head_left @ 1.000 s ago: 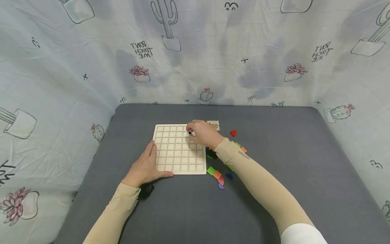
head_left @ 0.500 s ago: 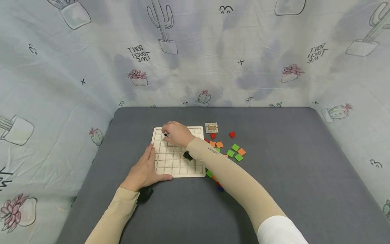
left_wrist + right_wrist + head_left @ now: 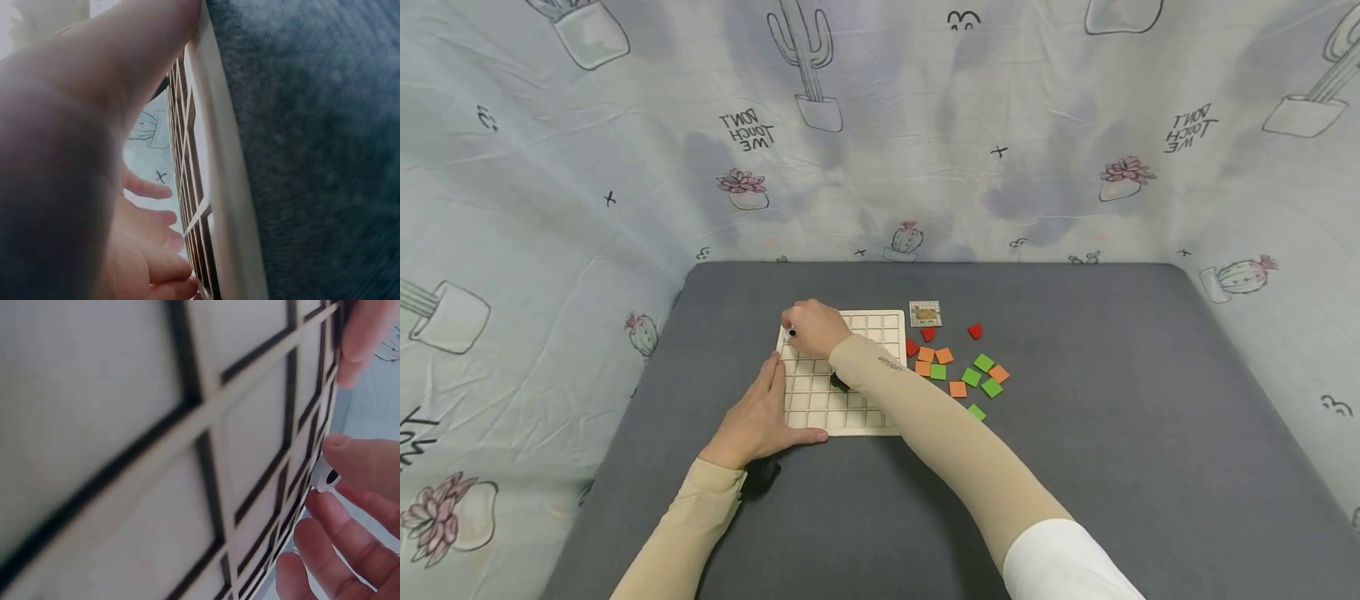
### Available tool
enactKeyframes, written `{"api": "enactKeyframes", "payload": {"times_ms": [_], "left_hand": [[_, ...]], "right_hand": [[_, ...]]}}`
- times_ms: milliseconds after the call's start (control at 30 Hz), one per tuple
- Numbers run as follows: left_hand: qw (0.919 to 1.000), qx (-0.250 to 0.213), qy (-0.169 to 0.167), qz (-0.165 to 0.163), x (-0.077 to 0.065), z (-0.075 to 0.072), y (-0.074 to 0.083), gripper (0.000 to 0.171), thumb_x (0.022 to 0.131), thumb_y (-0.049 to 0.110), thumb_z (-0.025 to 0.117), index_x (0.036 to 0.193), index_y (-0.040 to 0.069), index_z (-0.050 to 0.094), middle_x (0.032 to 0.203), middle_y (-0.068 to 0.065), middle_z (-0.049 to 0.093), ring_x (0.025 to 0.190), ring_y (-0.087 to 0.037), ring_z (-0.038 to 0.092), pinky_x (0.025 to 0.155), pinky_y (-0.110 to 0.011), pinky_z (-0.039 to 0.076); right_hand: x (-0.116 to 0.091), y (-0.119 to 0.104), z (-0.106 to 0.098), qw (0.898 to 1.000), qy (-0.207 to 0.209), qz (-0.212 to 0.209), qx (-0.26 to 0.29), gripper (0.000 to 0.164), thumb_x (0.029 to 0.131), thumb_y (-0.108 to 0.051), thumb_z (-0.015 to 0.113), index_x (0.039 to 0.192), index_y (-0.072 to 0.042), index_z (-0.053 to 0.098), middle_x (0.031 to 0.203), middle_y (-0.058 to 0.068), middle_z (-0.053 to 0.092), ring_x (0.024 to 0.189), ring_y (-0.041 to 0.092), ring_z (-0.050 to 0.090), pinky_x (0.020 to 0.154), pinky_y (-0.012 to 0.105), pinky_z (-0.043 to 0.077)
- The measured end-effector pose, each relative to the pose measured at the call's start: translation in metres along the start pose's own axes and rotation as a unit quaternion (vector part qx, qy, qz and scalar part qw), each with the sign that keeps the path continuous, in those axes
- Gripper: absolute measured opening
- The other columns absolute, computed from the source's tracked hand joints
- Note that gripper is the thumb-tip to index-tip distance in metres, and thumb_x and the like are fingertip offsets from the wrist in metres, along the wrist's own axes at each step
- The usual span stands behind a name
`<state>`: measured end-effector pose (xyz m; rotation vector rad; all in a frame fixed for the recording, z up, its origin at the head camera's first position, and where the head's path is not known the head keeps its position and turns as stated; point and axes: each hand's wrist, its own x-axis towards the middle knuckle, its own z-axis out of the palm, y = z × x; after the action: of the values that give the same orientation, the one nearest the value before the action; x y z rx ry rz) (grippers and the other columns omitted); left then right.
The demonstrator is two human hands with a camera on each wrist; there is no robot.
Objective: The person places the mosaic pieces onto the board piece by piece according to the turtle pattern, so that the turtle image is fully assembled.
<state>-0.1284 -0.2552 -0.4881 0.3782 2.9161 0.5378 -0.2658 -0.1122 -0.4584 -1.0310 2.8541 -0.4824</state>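
A pale wooden board (image 3: 850, 421) with a grid of square recesses lies on the grey table. My left hand (image 3: 756, 421) rests along its left side in the head view, thumb at the near edge. In the left wrist view the thumb (image 3: 94, 69) lies by the board's rim (image 3: 219, 156). Over the far left corner, my right hand (image 3: 817, 327) pinches a small white piece (image 3: 320, 475) with a black dot, between thumb and fingertips. The piece is at the board's surface; whether it sits in a recess I cannot tell. My right arm covers part of the board.
Right of the board lie several orange squares (image 3: 958, 389), green squares (image 3: 992, 387) and red pieces (image 3: 975, 331). A small printed card (image 3: 925, 313) is at the board's far right corner. A patterned cloth (image 3: 1045, 125) hangs behind the table.
My right hand has moved left across the board with the white piece, from the far right part to the far left corner. My left hand has stayed on the board.
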Motion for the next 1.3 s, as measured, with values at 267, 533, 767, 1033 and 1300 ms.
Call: {"api": "enactKeyframes", "payload": {"times_ms": [267,533,767,1033,1300], "left_hand": [[1.0,-0.005,-0.006,-0.004,-0.002,-0.001,-0.001,0.145,0.073,0.078,0.079,0.163,-0.01,0.007,0.173,-0.027,0.004,0.158,-0.045,0.021,0.117,-0.06,0.039],[1.0,0.001,-0.007,-0.007,0.0,-0.003,0.0,0.144,0.073,0.078,0.079,0.163,-0.011,0.008,0.173,-0.027,0.004,0.158,-0.044,0.021,0.117,-0.059,0.039],[1.0,0.001,-0.002,-0.006,-0.001,-0.003,0.0,0.145,0.072,0.077,0.081,0.163,-0.011,0.008,0.173,-0.027,0.005,0.157,-0.045,0.024,0.116,-0.059,0.04],[1.0,-0.001,-0.003,-0.007,-0.001,-0.002,0.001,0.147,0.071,0.078,0.08,0.163,-0.009,0.007,0.173,-0.027,0.005,0.157,-0.045,0.024,0.117,-0.059,0.039],[0.9999,-0.004,-0.006,-0.011,0.0,-0.003,0.0,0.147,0.071,0.078,0.08,0.163,-0.01,0.007,0.173,-0.027,0.004,0.157,-0.045,0.022,0.118,-0.058,0.038]], "right_hand": [[0.003,-0.003,-0.002,1.0,-0.024,0.009,0.005,0.027,0.102,-0.016,0.066,0.128,-0.013,0.074,0.129,0.004,0.071,0.119,0.019,0.067,0.096,0.03,0.056],[0.006,-0.003,-0.004,0.999,-0.037,0.013,-0.007,0.026,0.103,-0.019,0.067,0.126,-0.014,0.075,0.127,0.003,0.07,0.121,0.02,0.065,0.097,0.03,0.056],[0.008,-0.004,-0.002,0.999,-0.039,0.009,-0.019,0.025,0.102,-0.021,0.068,0.125,-0.014,0.076,0.127,0.003,0.07,0.121,0.02,0.066,0.097,0.029,0.056],[0.004,-0.002,-0.002,0.999,-0.042,-0.006,-0.02,0.024,0.103,-0.02,0.067,0.124,-0.013,0.077,0.126,0.004,0.071,0.118,0.02,0.067,0.096,0.029,0.056],[0.0,0.004,-0.01,0.999,-0.046,-0.001,0.002,0.035,0.102,-0.018,0.066,0.136,-0.013,0.07,0.137,0.004,0.067,0.127,0.023,0.064,0.102,0.033,0.055]]}}
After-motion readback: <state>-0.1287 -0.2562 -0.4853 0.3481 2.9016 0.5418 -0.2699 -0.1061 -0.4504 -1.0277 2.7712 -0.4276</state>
